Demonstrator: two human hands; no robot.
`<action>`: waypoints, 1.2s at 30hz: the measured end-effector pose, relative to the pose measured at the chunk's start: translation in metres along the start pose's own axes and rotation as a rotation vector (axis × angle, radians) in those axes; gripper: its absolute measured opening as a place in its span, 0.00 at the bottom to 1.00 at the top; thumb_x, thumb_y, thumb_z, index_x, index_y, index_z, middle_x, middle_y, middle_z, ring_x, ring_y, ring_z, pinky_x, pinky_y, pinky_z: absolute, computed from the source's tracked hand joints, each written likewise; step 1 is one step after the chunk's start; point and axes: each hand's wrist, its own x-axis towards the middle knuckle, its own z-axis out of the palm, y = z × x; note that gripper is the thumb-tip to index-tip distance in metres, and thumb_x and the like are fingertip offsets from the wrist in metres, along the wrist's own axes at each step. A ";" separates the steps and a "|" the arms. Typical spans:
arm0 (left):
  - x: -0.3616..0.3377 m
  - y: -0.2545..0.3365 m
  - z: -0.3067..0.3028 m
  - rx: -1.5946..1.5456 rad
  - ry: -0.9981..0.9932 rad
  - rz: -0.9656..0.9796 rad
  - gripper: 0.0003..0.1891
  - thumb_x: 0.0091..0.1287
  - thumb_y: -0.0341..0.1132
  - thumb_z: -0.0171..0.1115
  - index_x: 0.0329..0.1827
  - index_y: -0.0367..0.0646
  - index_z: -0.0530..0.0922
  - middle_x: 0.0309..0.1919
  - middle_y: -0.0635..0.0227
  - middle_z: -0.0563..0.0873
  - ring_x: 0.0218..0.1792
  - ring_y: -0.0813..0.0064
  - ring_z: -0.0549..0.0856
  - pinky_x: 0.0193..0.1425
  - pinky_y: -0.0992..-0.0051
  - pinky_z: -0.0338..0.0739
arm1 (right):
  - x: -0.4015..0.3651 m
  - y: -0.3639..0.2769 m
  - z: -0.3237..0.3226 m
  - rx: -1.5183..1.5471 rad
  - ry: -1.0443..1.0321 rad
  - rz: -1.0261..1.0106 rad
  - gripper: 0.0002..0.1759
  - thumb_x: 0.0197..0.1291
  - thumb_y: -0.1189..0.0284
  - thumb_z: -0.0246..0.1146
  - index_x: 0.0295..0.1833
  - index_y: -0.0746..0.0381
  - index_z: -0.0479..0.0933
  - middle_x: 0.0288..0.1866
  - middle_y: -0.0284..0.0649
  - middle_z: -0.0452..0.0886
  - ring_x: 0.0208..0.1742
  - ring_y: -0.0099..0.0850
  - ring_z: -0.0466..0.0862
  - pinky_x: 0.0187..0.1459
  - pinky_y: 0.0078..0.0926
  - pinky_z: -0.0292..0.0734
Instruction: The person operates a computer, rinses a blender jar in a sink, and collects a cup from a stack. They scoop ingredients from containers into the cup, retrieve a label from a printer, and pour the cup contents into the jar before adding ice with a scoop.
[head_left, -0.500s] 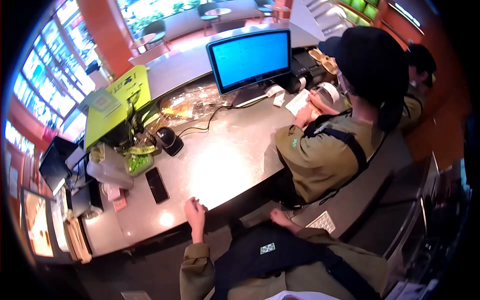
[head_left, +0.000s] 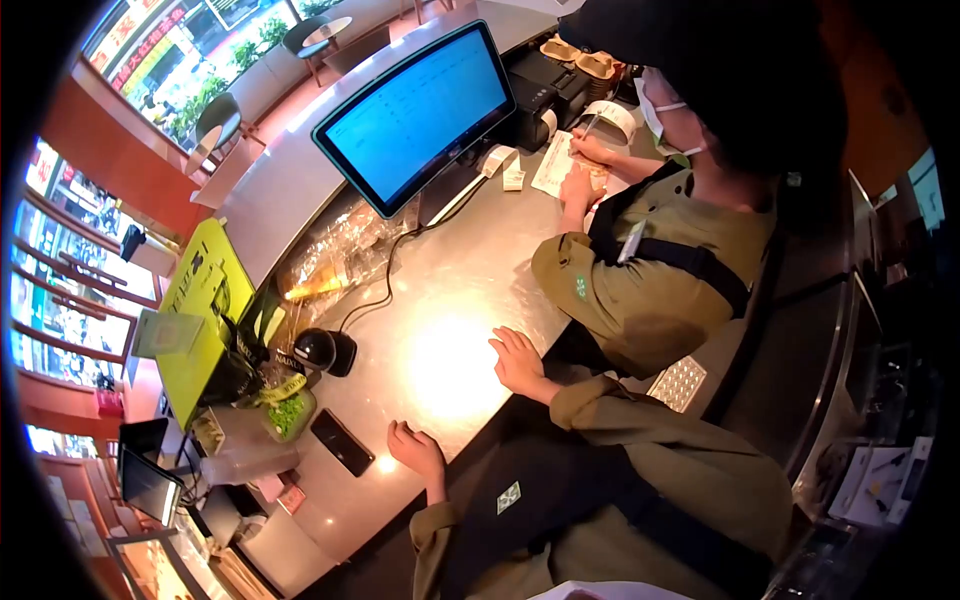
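Observation:
My left hand (head_left: pixel 417 450) rests at the counter's front edge, fingers slightly bent and apart, holding nothing. A black phone (head_left: pixel 342 442) lies flat just to its left. My right hand (head_left: pixel 518 362) is over the counter edge further right, fingers spread, with nothing in it. The metal counter (head_left: pixel 440 290) has a bright glare patch between my hands and the monitor. Beyond the phone stand a black rounded device (head_left: pixel 325 351) and a container of green pieces (head_left: pixel 289 414).
At the right, a co-worker in a cap (head_left: pixel 690 80) writes on paper (head_left: pixel 553 168) on the counter. A blue-lit monitor (head_left: pixel 420 115) stands near a black printer (head_left: pixel 545 90). A yellow-green board (head_left: pixel 200 320) and crinkled clear plastic (head_left: pixel 345 250) are at the left.
My right hand has risen from beside my body to the counter edge and spread its fingers. My left hand's fingers have loosened. The view has turned and shifted toward the co-worker.

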 end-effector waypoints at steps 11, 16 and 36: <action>0.004 0.009 -0.001 0.046 -0.022 -0.043 0.15 0.52 0.24 0.47 0.44 0.31 0.71 0.50 0.49 0.73 0.51 0.51 0.71 0.56 0.59 0.63 | -0.002 0.004 0.001 0.006 -0.025 0.038 0.21 0.46 0.74 0.53 0.50 0.65 0.72 0.58 0.44 0.69 0.63 0.39 0.65 0.63 0.37 0.56; 0.002 0.005 0.002 0.034 0.009 -0.035 0.15 0.51 0.26 0.47 0.43 0.31 0.72 0.48 0.48 0.74 0.48 0.50 0.72 0.53 0.58 0.65 | -0.002 0.003 0.000 -0.018 -0.007 0.040 0.21 0.46 0.75 0.53 0.49 0.64 0.73 0.58 0.43 0.70 0.62 0.37 0.65 0.63 0.35 0.57; 0.059 -0.059 0.018 -0.132 0.065 0.052 0.10 0.48 0.21 0.52 0.35 0.37 0.72 0.45 0.53 0.76 0.48 0.54 0.73 0.54 0.60 0.64 | 0.003 -0.009 0.003 -0.048 0.011 0.039 0.23 0.40 0.77 0.53 0.48 0.63 0.71 0.57 0.44 0.70 0.59 0.43 0.68 0.59 0.39 0.62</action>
